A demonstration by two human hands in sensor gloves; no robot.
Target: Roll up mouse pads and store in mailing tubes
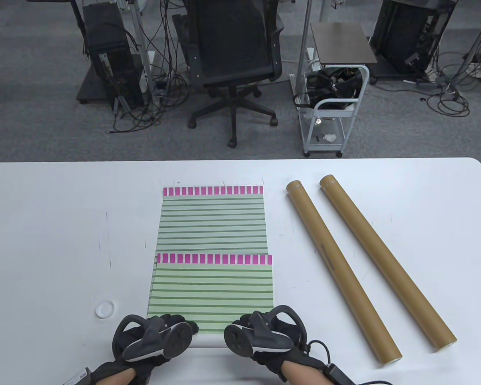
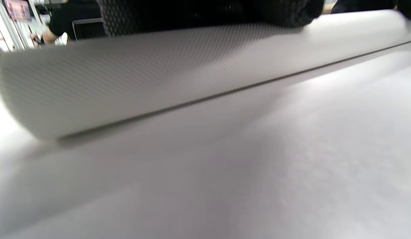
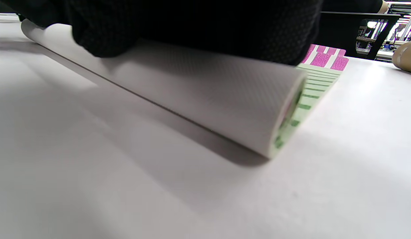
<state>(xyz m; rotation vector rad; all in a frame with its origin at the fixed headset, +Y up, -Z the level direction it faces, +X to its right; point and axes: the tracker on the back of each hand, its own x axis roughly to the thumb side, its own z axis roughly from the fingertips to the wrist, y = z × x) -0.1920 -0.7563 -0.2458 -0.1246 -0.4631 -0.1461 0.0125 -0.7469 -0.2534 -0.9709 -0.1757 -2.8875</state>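
Observation:
Two green-striped mouse pads with magenta end bands lie flat mid-table, the far pad (image 1: 213,220) partly under the near pad (image 1: 212,288). The near pad's front edge is curled into a white-backed roll (image 1: 208,340) (image 2: 159,76) (image 3: 208,89). My left hand (image 1: 172,327) (image 2: 205,13) grips the roll's left part, fingers curled over its top. My right hand (image 1: 248,325) (image 3: 192,23) grips the right end the same way. Two brown mailing tubes (image 1: 340,268) (image 1: 385,260) lie slantwise to the right, apart from both hands.
A small white ring-shaped cap (image 1: 104,309) lies on the white table (image 1: 44,240) left of my left hand. Beyond the far edge stand an office chair (image 1: 232,60), a white cart (image 1: 332,104) and computer towers. One tube end (image 3: 406,58) shows in the right wrist view.

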